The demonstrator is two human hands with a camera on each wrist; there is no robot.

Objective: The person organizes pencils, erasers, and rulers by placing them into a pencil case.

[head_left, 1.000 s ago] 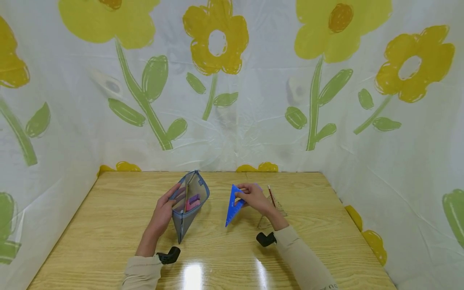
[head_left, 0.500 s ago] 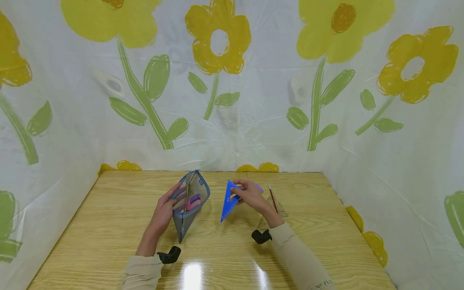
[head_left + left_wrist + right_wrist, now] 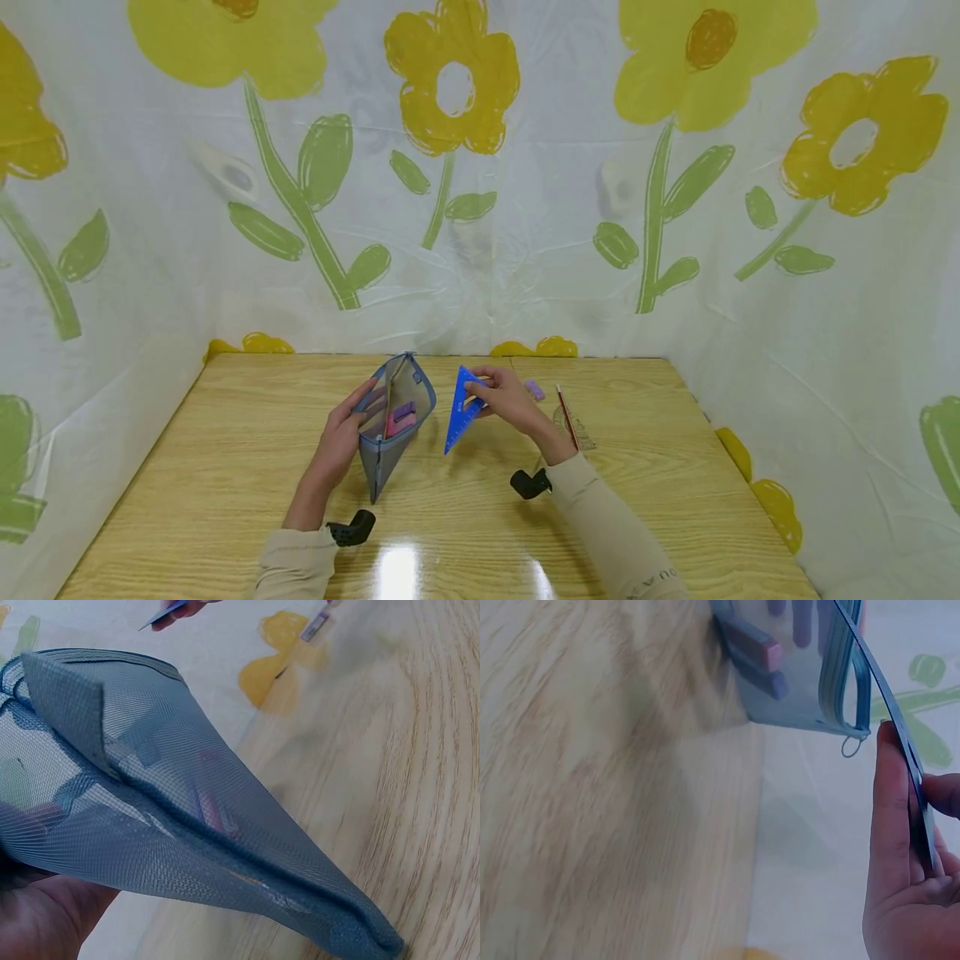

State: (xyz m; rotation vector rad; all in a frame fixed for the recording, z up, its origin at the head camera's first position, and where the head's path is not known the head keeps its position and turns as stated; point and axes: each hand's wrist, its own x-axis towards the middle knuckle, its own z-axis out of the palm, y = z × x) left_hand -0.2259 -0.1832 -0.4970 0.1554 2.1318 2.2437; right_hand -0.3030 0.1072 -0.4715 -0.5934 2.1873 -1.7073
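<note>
My left hand (image 3: 339, 442) grips the left side of a blue-grey mesh pencil pouch (image 3: 382, 471), which stands with its zipped top spread apart. Inside lie a purple eraser (image 3: 404, 411), a pink eraser (image 3: 400, 426) and a thin yellow pencil (image 3: 388, 400) along one side. My right hand (image 3: 513, 404) pinches a blue set square (image 3: 461, 406) between thumb and fingers, one corner pointing down, just right of the pouch. In the right wrist view the set square (image 3: 889, 697) appears edge-on, its far end overlapping the pouch's zipped edge (image 3: 840, 667).
Right of my right hand, a red pencil (image 3: 567, 415) lies across a clear protractor (image 3: 585, 440) on the wooden table (image 3: 675, 500). A small purple eraser (image 3: 534, 389) lies behind them. A flowered white cloth (image 3: 540, 275) hangs around the table.
My right hand has carried the blue set square left toward the pouch and slightly up, uncovering the purple eraser on the table. My left hand and the pouch have stayed almost in place.
</note>
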